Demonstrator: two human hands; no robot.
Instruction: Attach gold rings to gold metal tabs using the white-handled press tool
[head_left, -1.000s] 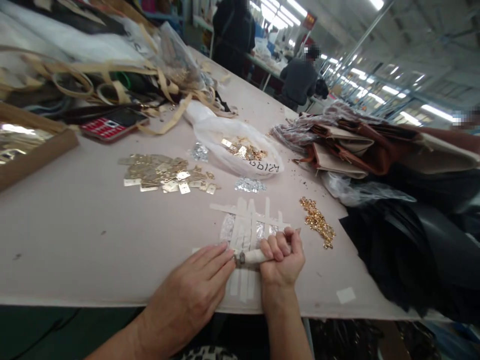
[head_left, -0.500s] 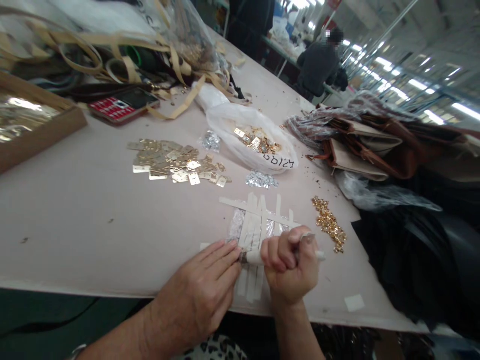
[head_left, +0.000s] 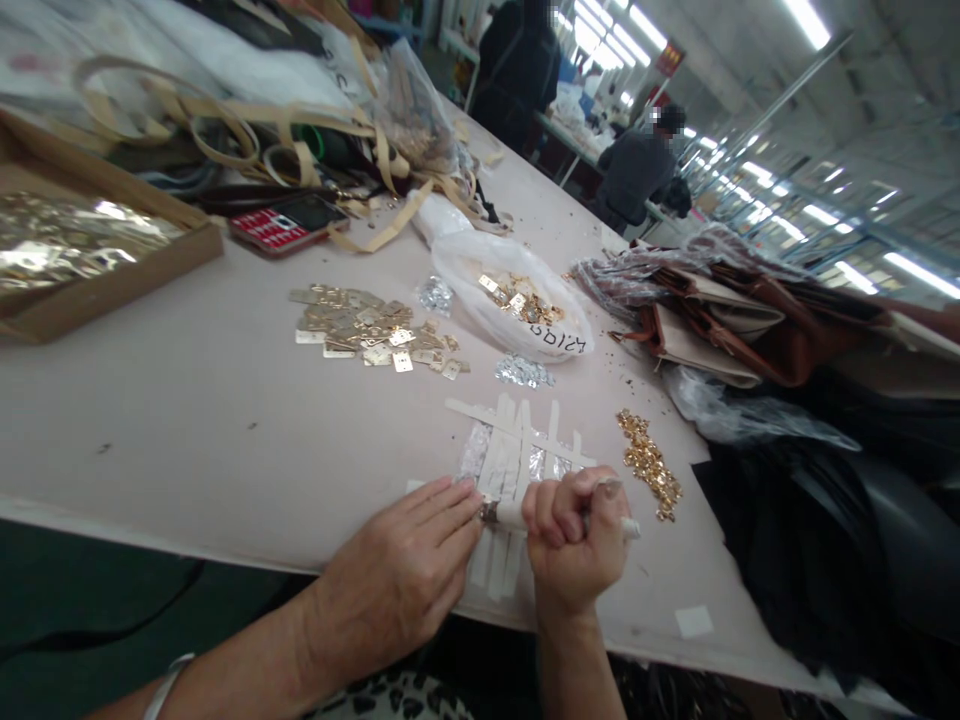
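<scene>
At the table's near edge, a white-handled tool (head_left: 517,516) is fisted by the right hand (head_left: 574,545) while the left hand (head_left: 405,570), fingers flat, pins the small part, to be held steady.

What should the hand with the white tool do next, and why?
Probably press the white-handled tool straight down. The right hand grips it in a fist, its metal tip meets the left hand fingertips, which pin something small on the white strips.
</scene>
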